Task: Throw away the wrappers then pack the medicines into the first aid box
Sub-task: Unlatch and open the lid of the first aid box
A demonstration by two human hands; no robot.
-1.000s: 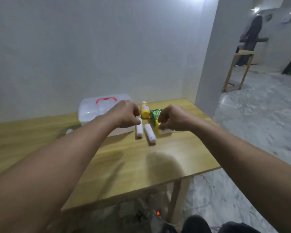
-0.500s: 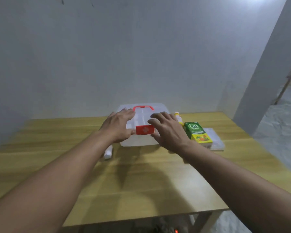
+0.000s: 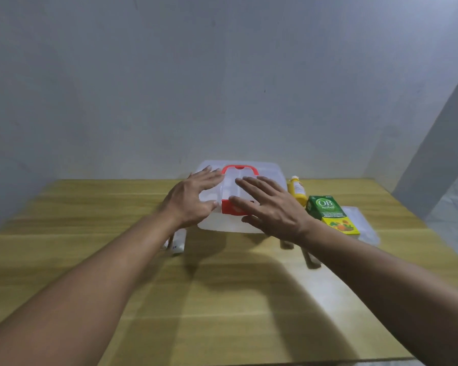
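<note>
Translucent plastic first aid box (image 3: 271, 171) at table's (image 3: 90, 207) back. Right of it: yellow bottle (image 3: 297, 190), then green carton (image 3: 328, 213). White tube (image 3: 179, 241) front-left.

Boxes I'm seeing: one first aid box (image 3: 265, 175), one green carton (image 3: 328, 212)
Bottles: one yellow bottle (image 3: 296, 190)
Tubes: two white tubes (image 3: 179, 243)
Hands: two

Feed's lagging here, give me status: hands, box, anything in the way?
Left hand and right hand open over the shut first aid box. Green carton, yellow bottle, white tube unpacked on table. Nothing blocking.
</note>
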